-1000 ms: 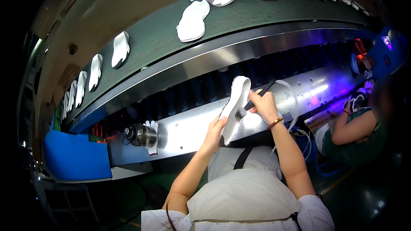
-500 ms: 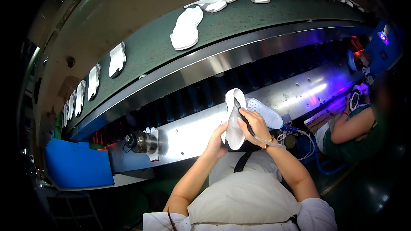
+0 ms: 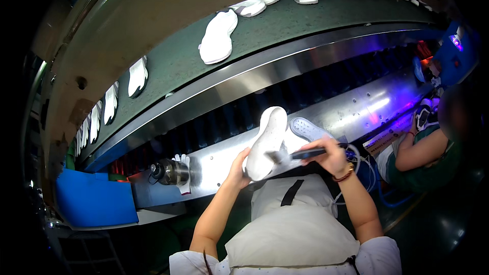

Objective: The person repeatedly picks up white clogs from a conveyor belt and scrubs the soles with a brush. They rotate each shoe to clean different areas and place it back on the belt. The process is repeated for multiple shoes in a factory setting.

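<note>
Left hand grasped a white sole over the near edge of the metal surface, right hand clasped a brush, blurred tip at the sole, bottle rested near the surface's left end

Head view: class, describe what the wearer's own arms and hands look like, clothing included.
Short white sleeves leave both forearms bare. The left hand and right hand wear no gloves; a red-and-gold bracelet circles the right wrist.
</note>
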{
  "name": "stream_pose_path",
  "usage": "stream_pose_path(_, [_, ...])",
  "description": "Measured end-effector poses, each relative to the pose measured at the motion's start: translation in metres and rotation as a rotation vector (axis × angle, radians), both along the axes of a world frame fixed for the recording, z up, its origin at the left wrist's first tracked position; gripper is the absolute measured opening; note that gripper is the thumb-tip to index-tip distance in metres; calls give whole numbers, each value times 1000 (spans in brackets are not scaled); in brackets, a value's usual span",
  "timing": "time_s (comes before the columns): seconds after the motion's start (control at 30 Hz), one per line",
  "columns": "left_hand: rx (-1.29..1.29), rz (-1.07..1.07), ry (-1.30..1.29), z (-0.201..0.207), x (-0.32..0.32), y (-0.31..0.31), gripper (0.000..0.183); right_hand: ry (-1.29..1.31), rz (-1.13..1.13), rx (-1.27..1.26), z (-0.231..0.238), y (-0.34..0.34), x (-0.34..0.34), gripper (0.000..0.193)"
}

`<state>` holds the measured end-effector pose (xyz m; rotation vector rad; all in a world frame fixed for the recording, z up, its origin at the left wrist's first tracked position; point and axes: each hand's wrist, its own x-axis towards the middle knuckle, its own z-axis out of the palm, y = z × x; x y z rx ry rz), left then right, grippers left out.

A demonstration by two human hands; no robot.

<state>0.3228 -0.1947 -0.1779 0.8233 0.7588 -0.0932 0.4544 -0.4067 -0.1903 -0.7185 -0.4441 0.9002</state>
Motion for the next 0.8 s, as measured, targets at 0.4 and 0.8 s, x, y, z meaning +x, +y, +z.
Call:
stream_pose_path(0.4, [269,319,-705,101,-13,30,67,355,-436,43,-28,-50,7,59])
stream_pose_path(0.8, [1284,223,-583,124,149,80,63,414,-422,-81,-35,-37,4,58])
